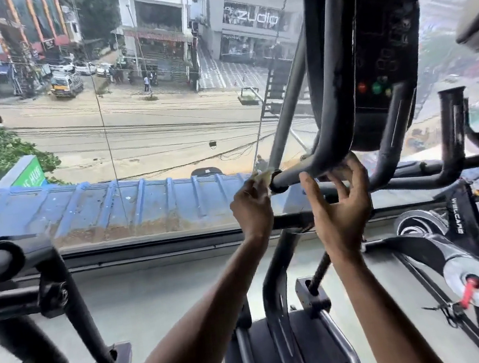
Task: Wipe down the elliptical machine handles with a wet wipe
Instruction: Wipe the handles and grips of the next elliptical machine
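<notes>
mid-frame, my left hand (251,206) pinches the wet wipe (262,177) against the capped end of the curved handle (300,174). my right hand (339,202) is spread, fingertips touching that bar's underside. i judge the wiping is partway, with the upright handle (452,133) at right left to do. i see no container or wipe pack.

Beyond your fingers (353,170), a window (150,246) looks down on a blue roof (115,201) and a street (151,122) (a truck (66,83) stands at its far side). Right of them sits an exercise bike (461,248) with a red knob (470,289); far left, another machine's black bars (63,294).
</notes>
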The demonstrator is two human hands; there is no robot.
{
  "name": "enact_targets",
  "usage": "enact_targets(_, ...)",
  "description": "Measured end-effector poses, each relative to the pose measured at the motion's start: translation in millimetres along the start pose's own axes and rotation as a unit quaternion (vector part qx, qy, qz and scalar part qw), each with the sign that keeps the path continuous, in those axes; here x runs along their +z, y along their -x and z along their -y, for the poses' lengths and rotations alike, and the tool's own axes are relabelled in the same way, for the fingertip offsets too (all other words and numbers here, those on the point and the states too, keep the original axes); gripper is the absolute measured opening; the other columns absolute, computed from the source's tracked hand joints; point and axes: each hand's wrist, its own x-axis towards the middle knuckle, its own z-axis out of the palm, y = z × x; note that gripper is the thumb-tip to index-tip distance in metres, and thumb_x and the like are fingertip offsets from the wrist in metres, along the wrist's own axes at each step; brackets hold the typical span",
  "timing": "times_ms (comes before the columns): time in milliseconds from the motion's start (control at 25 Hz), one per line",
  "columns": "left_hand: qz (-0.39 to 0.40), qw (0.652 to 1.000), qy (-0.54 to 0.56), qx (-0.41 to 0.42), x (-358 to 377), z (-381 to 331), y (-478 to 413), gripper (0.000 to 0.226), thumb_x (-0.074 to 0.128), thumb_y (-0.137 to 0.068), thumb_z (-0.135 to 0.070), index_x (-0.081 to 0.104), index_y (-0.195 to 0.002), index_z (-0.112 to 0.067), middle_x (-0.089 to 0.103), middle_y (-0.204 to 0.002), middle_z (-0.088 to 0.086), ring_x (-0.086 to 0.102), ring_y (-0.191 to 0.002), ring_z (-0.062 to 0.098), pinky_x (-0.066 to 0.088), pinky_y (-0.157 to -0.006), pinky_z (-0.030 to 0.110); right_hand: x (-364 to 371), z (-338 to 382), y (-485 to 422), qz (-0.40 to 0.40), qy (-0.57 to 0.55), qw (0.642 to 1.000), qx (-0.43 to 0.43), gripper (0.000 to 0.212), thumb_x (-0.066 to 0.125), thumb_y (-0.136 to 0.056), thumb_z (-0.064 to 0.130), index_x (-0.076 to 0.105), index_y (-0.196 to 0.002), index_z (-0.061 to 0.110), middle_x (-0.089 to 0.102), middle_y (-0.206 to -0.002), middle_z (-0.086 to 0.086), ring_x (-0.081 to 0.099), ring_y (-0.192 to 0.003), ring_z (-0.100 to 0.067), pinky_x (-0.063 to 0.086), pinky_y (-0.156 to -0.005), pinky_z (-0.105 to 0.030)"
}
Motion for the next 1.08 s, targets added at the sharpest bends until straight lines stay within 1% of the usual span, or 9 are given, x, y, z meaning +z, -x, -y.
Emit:
enact_targets(120, 0.056, 0.994, -0.058, 0.074, 20.5, 10.3, 9.8, 0.033, 0.057, -0.099, -0.019, 0.066, -0.130, -0.022, 0.078, -0.101, 0.002, 0.067, -0.064, 0.012, 0.047, -0.060, 0.029, 4.0, 14.1, -4.0, -0.003, 0.010, 0.999, -0.042, 0.055, 0.074, -0.085, 0.042, 0.058, -0.120, 0.002, 0.069, -0.111, -0.010, 0.066, -0.100, -0.014, 0.054, -0.093, -0.035)
enact_targets(160, 0.063, 0.993, -0.049, 0.092, 24.1, 16.8, 14.2, 0.035, 0.057, -0.099, -0.018, 0.063, -0.134, -0.024, 0.058, -0.090, -0.021, 0.058, -0.059, -0.002, 0.045, -0.058, 0.027, 5.5, 17.0, -4.0, -0.004, 0.006, 0.999, -0.051, 0.044, 0.073, -0.087, 0.039, 0.060, -0.117, 0.009, 0.070, -0.108, -0.003, 0.066, -0.099, -0.010, 0.055, -0.093, -0.035)
enact_targets(200, 0.068, 0.992, -0.028, 0.101, 26.0, 21.3, 18.9, 0.038, 0.057, -0.100, -0.016, 0.061, -0.136, -0.026, 0.052, -0.110, 0.025, 0.051, -0.061, -0.008, 0.047, -0.059, 0.028, 6.8, 18.0, -4.2, -0.004, 0.004, 0.998, -0.057, 0.033, 0.072, -0.089, 0.034, 0.060, -0.115, 0.018, 0.069, -0.106, 0.006, 0.066, -0.099, -0.004, 0.054, -0.092, -0.033)
enact_targets(240, 0.068, 0.992, -0.012, 0.109, 28.5, 27.4, 21.7, 0.040, 0.058, -0.099, -0.013, 0.060, -0.137, -0.025, 0.076, -0.106, 0.009, 0.049, -0.065, -0.009, 0.050, -0.061, 0.031, 7.7, 19.5, -4.5, -0.004, 0.005, 0.998, -0.062, 0.026, 0.070, -0.090, 0.028, 0.059, -0.113, 0.025, 0.068, -0.105, 0.013, 0.065, -0.098, 0.000, 0.054, -0.092, -0.031)
enact_targets(560, 0.102, 0.993, -0.025, 0.055, 41.6, 41.6, -0.5, 0.049, 0.049, -0.101, -0.007, 0.050, -0.146, -0.025, 0.075, -0.104, 0.012, 0.070, -0.082, 0.026, 0.052, -0.070, 0.037, 2.2, 14.3, -8.0, 0.008, 0.027, 0.998, -0.049, 0.033, 0.069, -0.091, 0.024, 0.062, -0.112, -0.002, 0.069, -0.105, -0.004, 0.065, -0.099, -0.004, 0.053, -0.092, -0.030)
enact_targets(680, 0.096, 0.990, 0.017, 0.101, 35.0, 22.6, 13.9, 0.049, 0.050, -0.100, -0.004, 0.051, -0.146, -0.020, 0.069, -0.130, 0.004, 0.071, -0.102, 0.019, 0.055, -0.082, 0.031, -1.4, 17.2, -8.8, 0.028, 0.022, 0.998, -0.046, 0.031, 0.067, -0.091, 0.024, 0.062, -0.110, 0.001, 0.069, -0.105, 0.002, 0.066, -0.100, -0.002, 0.052, -0.091, -0.029)
enact_targets(840, 0.095, 0.970, 0.042, 0.222, 33.9, 14.2, 34.8, 0.053, 0.047, -0.097, 0.004, 0.045, -0.148, -0.010, 0.050, -0.150, 0.004, 0.050, -0.136, 0.010, 0.046, -0.107, 0.025, -7.7, 18.8, -11.8, 0.048, 0.009, 0.998, -0.031, 0.027, 0.057, -0.095, 0.027, 0.062, -0.107, 0.003, 0.069, -0.099, -0.001, 0.066, -0.097, -0.009, 0.051, -0.091, -0.032)
enact_targets(960, 0.108, 0.982, -0.010, 0.156, 40.3, 30.6, 22.8, 0.054, 0.047, -0.097, 0.001, 0.042, -0.150, -0.012, 0.058, -0.139, 0.013, 0.070, -0.105, 0.024, 0.051, -0.079, 0.024, -10.6, 22.2, -12.3, 0.055, 0.036, 0.998, -0.024, 0.028, 0.053, -0.097, 0.028, 0.063, -0.100, 0.003, 0.068, -0.090, -0.003, 0.064, -0.090, -0.008, 0.050, -0.086, -0.029)
enact_targets(1080, 0.116, 0.987, -0.073, 0.085, 43.8, 38.5, 15.1, 0.056, 0.044, -0.098, -0.004, 0.039, -0.152, -0.014, 0.068, -0.120, 0.020, 0.064, -0.066, 0.039, 0.035, -0.058, 0.030, -13.9, 26.4, -13.2, 0.072, 0.053, 0.996, -0.028, 0.022, 0.053, -0.097, 0.028, 0.063, -0.098, 0.008, 0.068, -0.088, 0.003, 0.064, -0.087, -0.003, 0.048, -0.084, -0.021)
